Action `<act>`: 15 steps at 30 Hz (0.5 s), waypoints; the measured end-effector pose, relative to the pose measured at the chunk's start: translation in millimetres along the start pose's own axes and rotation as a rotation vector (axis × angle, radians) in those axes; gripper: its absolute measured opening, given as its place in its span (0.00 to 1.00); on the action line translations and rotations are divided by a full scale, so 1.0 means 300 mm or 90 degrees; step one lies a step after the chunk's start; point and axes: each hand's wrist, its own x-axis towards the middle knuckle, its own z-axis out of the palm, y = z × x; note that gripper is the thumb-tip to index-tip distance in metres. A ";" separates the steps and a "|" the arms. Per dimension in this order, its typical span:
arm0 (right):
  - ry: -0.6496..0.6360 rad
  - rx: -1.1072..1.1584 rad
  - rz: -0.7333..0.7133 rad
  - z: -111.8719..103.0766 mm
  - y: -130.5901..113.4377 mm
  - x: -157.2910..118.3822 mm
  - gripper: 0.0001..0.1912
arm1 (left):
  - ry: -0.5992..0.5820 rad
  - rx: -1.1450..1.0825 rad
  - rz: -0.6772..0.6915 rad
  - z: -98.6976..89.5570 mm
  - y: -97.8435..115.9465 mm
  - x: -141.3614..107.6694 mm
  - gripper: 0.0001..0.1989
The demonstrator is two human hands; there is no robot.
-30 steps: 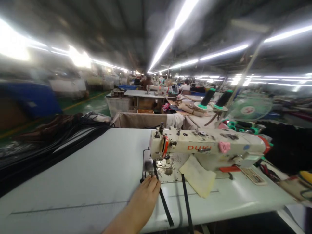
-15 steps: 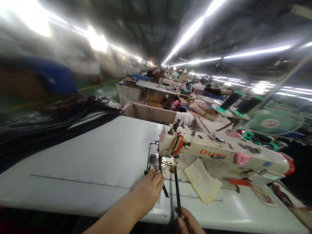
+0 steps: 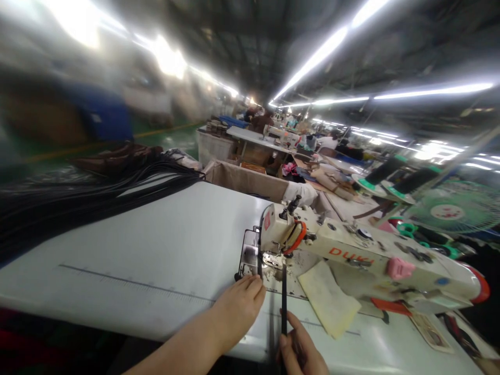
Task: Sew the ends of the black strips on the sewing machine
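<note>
A white sewing machine (image 3: 351, 255) with orange trim stands on a pale table. My left hand (image 3: 244, 304) is closed on a thin black strip (image 3: 260, 258) beside the metal plate, left of the needle area. Lower and to the right, my right hand (image 3: 299, 346) pinches another length of black strap (image 3: 284, 291) between thumb and fingers. That strap runs up from the hand to the machine's plate. Whether both lengths are one piece cannot be seen. A yellowish cloth (image 3: 330, 299) lies right of the strap.
Many long black straps (image 3: 97, 213) lie over the table's left side. A ruler line (image 3: 136, 284) marks the tabletop (image 3: 175, 234). Behind are a cloth-lined bin (image 3: 246, 182), thread cones (image 3: 386, 174) and a green fan (image 3: 449, 208). Other people sit far back.
The view has shifted slightly. My right hand has moved up along the strap, closer to the machine. The loose strap end below my left hand no longer shows.
</note>
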 end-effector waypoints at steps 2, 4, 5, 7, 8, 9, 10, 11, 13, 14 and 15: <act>-0.051 -0.017 0.003 -0.012 -0.018 0.008 0.42 | -0.007 0.000 -0.001 -0.004 -0.005 -0.003 0.16; -0.080 -0.029 0.006 -0.020 -0.034 0.012 0.43 | 0.001 -0.007 -0.010 0.004 -0.013 -0.006 0.17; -0.082 -0.031 0.006 -0.022 -0.040 0.012 0.43 | 0.010 -0.015 -0.017 0.011 -0.019 -0.007 0.17; -0.067 -0.036 0.002 -0.022 -0.050 0.008 0.42 | 0.026 -0.048 -0.041 0.028 -0.031 -0.005 0.17; -0.061 -0.038 0.000 -0.021 -0.055 0.006 0.42 | 0.028 -0.070 -0.056 0.034 -0.038 -0.002 0.17; -0.059 -0.041 -0.001 -0.020 -0.060 0.004 0.42 | 0.028 -0.092 -0.076 0.037 -0.045 0.004 0.16; -0.059 -0.044 -0.003 -0.020 -0.065 0.001 0.41 | 0.024 -0.113 -0.099 0.037 -0.052 0.011 0.16; -0.057 -0.046 -0.007 -0.021 -0.070 0.000 0.40 | 0.016 -0.131 -0.123 0.034 -0.058 0.020 0.15; -0.055 -0.046 -0.018 -0.024 -0.081 -0.003 0.37 | -0.005 -0.157 -0.162 0.021 -0.072 0.039 0.15; -0.055 -0.045 -0.024 -0.025 -0.086 -0.004 0.36 | -0.018 -0.166 -0.176 0.013 -0.078 0.049 0.15; -0.053 -0.045 -0.029 -0.026 -0.090 -0.004 0.35 | -0.031 -0.172 -0.185 0.007 -0.084 0.058 0.15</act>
